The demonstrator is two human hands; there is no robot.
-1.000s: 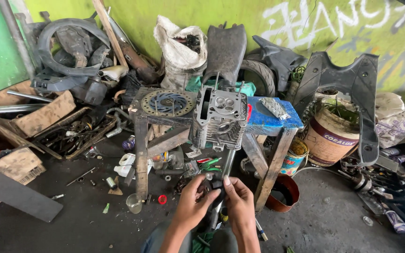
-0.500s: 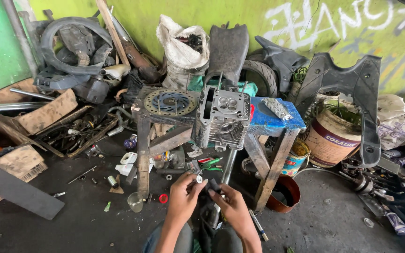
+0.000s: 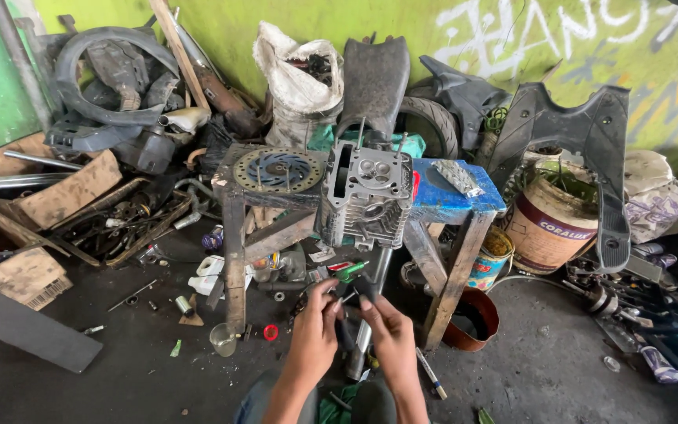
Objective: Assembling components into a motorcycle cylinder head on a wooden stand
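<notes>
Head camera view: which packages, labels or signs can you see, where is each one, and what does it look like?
Paint bucket: right of the blue stool, round, cream with a maroon label band.
Small tin: under the stool, printed in several colours.
Sack: against the green wall, white, open, crumpled.
Wall writing: upper right, white spray paint.

Bare floor (image 3: pixel 559 369) lies open to the right of the right hand (image 3: pixel 390 338) — room to pass there. Ahead, the metal engine block (image 3: pixel 366 196) and the stool's wooden legs (image 3: pixel 453 283) block the way. To the left, a small cup (image 3: pixel 223 339) and scattered bits crowd the ground.
</notes>
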